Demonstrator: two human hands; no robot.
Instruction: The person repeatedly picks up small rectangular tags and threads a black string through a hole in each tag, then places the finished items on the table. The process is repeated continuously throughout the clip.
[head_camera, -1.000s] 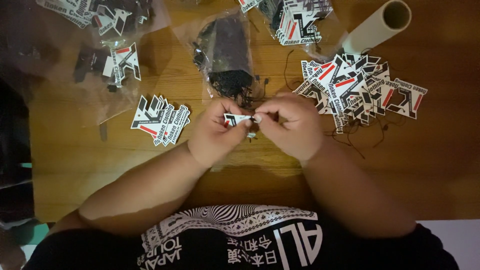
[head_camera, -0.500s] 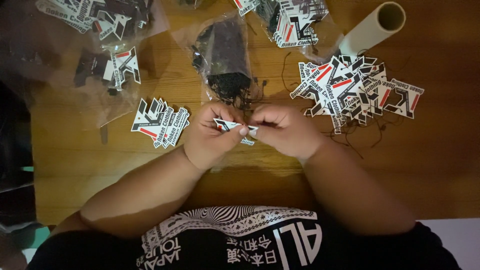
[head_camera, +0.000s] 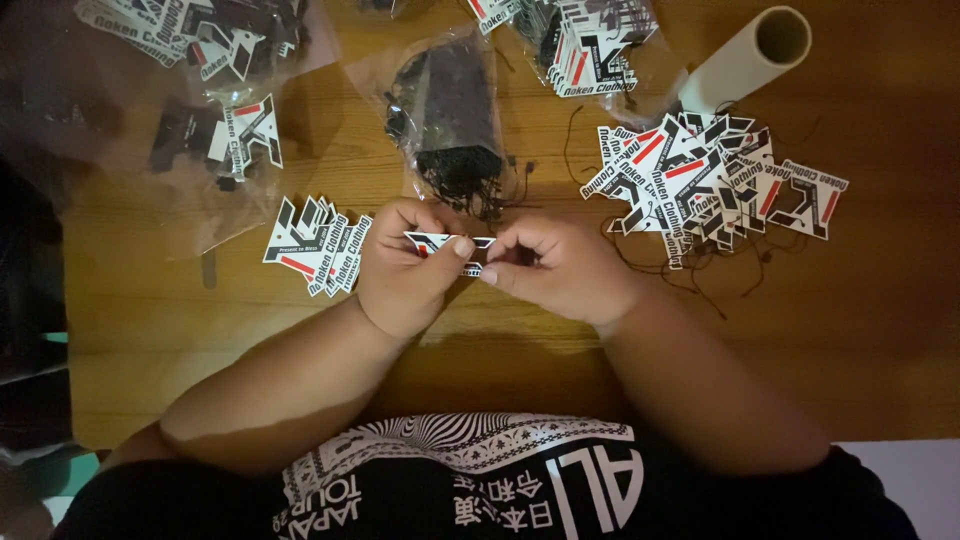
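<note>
Left hand (head_camera: 405, 265) — fingers curled in, thumb pressed on top of a die-cut hang tag (head_camera: 447, 243), pinching its left end. Right hand (head_camera: 560, 268) — fingers folded close, fingertips meeting the tag's right end; grip is narrow, and whether it pinches the tag itself or something thin at its edge cannot be told. The tag sits between the two hands, just above the wooden table (head_camera: 880, 330), near the middle of the view.

Hidden or unclear: most of the tag is covered by thumbs and fingers; only a white strip with black and red marks shows. Its underside is not visible. The scene is dim, so fine detail at the right fingertips is lost.

Orientation: tag's long axis runs 9 to 3 o'clock, roughly level, printed face up.

Surroundings: small stack of tags (head_camera: 315, 245) at 9 o'clock of the left hand, near it. Loose heap of tags (head_camera: 700, 175) with dark strings at 2 o'clock of the right hand. Clear bag of black strings (head_camera: 455, 125) at 12 o'clock. Cardboard tube (head_camera: 750, 60) at 1 o'clock, well apart. Further bagged tags (head_camera: 235, 135) at 10 o'clock, partly cut off by the top edge.
</note>
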